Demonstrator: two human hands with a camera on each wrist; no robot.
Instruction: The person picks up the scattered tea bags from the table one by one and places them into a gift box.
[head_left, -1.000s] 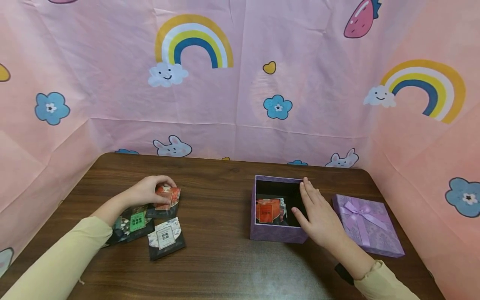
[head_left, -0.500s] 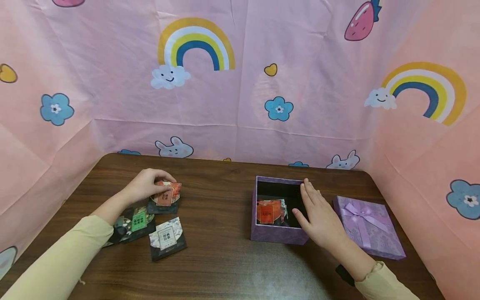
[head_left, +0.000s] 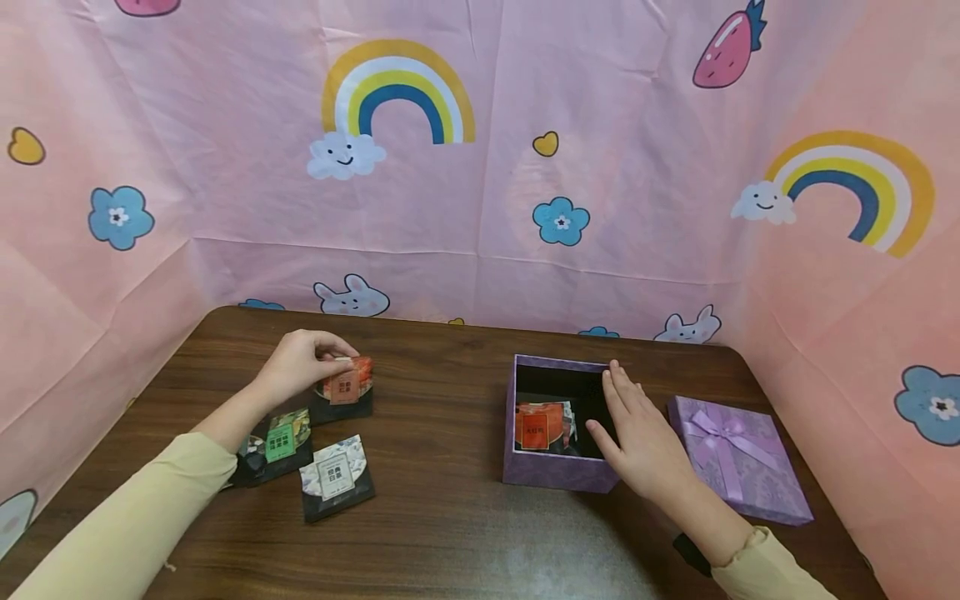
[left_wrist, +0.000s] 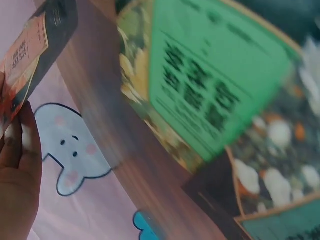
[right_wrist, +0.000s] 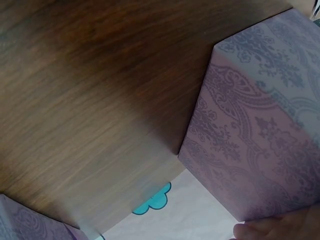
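Observation:
My left hand (head_left: 303, 362) pinches the upper edge of a red-and-black tea packet (head_left: 347, 387) on the left of the table. In the left wrist view, fingers and thumb grip that packet at the far left. Close below it lie a tea packet with a green label (head_left: 281, 442) and a white-and-black tea packet (head_left: 336, 479). My right hand (head_left: 648, 437) rests straight-fingered against the right wall of an open purple box (head_left: 562, 472). Inside the box stand orange-labelled tea packets (head_left: 534, 427); how many is hidden. The right wrist view shows fingertips (right_wrist: 282, 225) at the patterned box wall (right_wrist: 250, 130).
A purple lid with a ribbon bow (head_left: 738, 458) lies right of the box, behind my right forearm. The brown wooden table (head_left: 435, 433) ends at a pink printed cloth (head_left: 502, 208) at the back and sides. Another packet with a teal label (left_wrist: 285, 220) shows in the left wrist view.
My left hand has taken hold of the red tea packet by its upper edge and drawn it slightly right, away from the green-labelled packet. The right hand stays on the box.

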